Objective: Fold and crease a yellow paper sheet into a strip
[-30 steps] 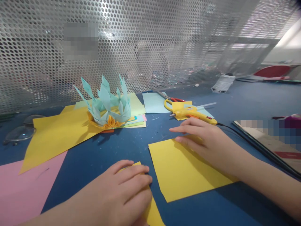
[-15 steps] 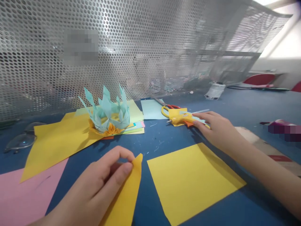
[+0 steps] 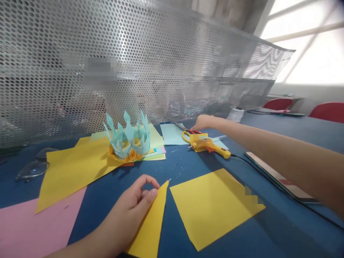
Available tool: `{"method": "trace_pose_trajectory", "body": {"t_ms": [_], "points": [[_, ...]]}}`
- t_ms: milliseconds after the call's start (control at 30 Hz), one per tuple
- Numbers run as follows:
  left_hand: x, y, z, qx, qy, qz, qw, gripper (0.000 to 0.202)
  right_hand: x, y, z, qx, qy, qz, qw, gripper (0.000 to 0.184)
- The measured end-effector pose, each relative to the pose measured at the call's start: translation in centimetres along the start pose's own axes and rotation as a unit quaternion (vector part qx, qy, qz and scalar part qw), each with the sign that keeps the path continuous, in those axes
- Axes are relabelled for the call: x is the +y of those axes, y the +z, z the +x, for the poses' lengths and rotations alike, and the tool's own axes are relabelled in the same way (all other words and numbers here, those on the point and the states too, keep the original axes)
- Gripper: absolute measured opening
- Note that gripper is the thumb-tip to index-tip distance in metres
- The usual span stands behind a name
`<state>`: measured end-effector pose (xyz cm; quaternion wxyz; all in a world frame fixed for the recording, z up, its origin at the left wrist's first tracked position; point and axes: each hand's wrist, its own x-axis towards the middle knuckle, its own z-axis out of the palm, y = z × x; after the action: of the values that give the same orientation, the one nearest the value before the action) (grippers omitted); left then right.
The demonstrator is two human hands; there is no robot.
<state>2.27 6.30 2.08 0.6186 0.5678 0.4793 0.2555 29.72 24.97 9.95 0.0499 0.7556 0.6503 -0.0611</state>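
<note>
My left hand (image 3: pixel 138 208) pinches a folded sheet of yellow paper (image 3: pixel 152 225) by its edge, near the pointed top corner. Stretched far forward, my right hand (image 3: pixel 203 122) has its fingers closed at the red handle of a pair of scissors (image 3: pixel 195 132); the grip is partly hidden. Just in front of it lies a yellow glue gun (image 3: pixel 212 145) on a small yellow paper piece, its nozzle to the left. A yellow loop like a scissor handle (image 3: pixel 185 136) shows beside it. Between my arms a yellow paper square (image 3: pixel 215 208) lies flat on the table.
A light-blue folded-paper crown (image 3: pixel 129 139) stands on yellow sheets (image 3: pixel 72 161) and coloured papers at the left. Near them are pink paper (image 3: pixel 45 229) and glasses (image 3: pixel 30 170). A phone-like slab (image 3: pixel 276 175) and black cord (image 3: pixel 258 168) lie right. Perforated metal panel (image 3: pixel 161 53) behind.
My right hand has moved from the glue gun's grip, further away and left, to the scissors' red handle. My left hand still pinches the folded yellow paper. The view has shifted slightly.
</note>
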Motion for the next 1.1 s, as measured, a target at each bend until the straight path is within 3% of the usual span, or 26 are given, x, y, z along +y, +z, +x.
{"method": "trace_pose_trajectory", "body": {"t_ms": [167, 300, 500, 700, 767, 900, 1000, 1067, 1100], "points": [[-0.4, 0.0, 0.0, -0.006, 0.025, -0.004, 1.0, 0.033, -2.3, 1.4, 2.6, -0.088, 0.021, 0.015, 0.996, 0.032], [-0.4, 0.0, 0.0, -0.006, 0.03, -0.008, 1.0, 0.029, -2.6, 1.8, 3.3, -0.104, 0.014, 0.029, 0.994, 0.032], [-0.8, 0.0, 0.1, 0.018, 0.069, 0.003, 0.997, 0.02, -2.7, 1.3, 3.4, -0.008, -0.027, 0.038, 0.999, 0.032], [-0.9, -0.4, 0.0, 0.052, 0.139, 0.076, 0.986, 0.019, -1.8, -1.0, 1.7, 0.12, -0.064, 0.062, 0.989, 0.03], [-0.7, -0.4, 0.0, 0.055, 0.16, 0.087, 0.982, 0.021, -1.1, -1.9, -0.1, 0.139, -0.066, 0.079, 0.985, 0.02], [-0.2, -0.1, -0.3, 0.066, 0.183, 0.078, 0.978, 0.023, 0.9, -1.7, -6.9, 0.165, -0.08, 0.135, 0.974, 0.027], [0.3, 0.5, -1.1, 0.1, 0.16, 0.028, 0.982, 0.022, 2.5, 1.5, -14.3, 0.166, -0.107, 0.207, 0.958, 0.036], [0.7, 1.0, -1.9, 0.113, 0.145, -0.025, 0.983, 0.017, 3.3, 4.9, -19.0, 0.141, -0.126, 0.266, 0.945, 0.037], [0.9, 1.2, -2.3, 0.113, 0.146, -0.051, 0.982, 0.014, 3.6, 6.7, -20.9, 0.136, -0.136, 0.328, 0.925, 0.035]]}}
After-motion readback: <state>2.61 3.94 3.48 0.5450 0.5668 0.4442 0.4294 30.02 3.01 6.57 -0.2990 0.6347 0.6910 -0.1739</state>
